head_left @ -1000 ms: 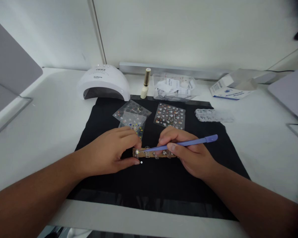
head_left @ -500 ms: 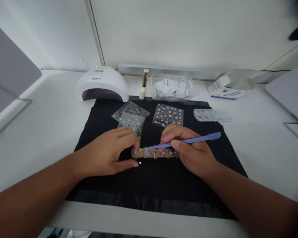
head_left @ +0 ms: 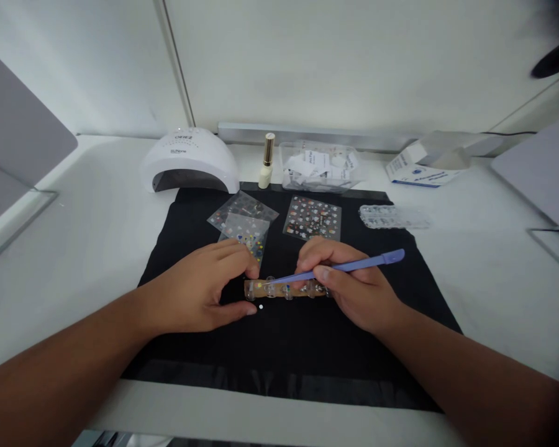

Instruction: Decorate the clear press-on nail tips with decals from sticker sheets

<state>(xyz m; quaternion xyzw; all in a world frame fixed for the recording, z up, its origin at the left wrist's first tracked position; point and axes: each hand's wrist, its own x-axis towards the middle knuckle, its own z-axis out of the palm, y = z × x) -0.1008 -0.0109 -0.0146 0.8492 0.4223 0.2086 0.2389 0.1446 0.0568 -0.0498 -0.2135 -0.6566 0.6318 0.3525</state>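
A white table (head_left: 74,248) carries a black mat (head_left: 298,347) that takes up most of its middle. At the back edge of the mat sit a white domed nail lamp (head_left: 190,160), a clear container of white paper slips (head_left: 319,164) and, to the right, a white and blue box (head_left: 422,171). Between lamp and container stands a small upright bottle with a gold cap (head_left: 266,160). On the mat lie three clear sticker sheets (head_left: 313,218), two of them overlapping on the left, and a clear tray of nail tips (head_left: 391,216) at the right rim. The left hand (head_left: 200,288) rests on the mat, its fingers curled and pinching the left end of a wooden nail-tip holder strip (head_left: 286,288). The right hand (head_left: 354,288) grips a purple pen-like tool (head_left: 340,268), the tip resting on the clear nail tip at the strip's left end. A tiny white dot (head_left: 261,307) lies just in front of the strip.
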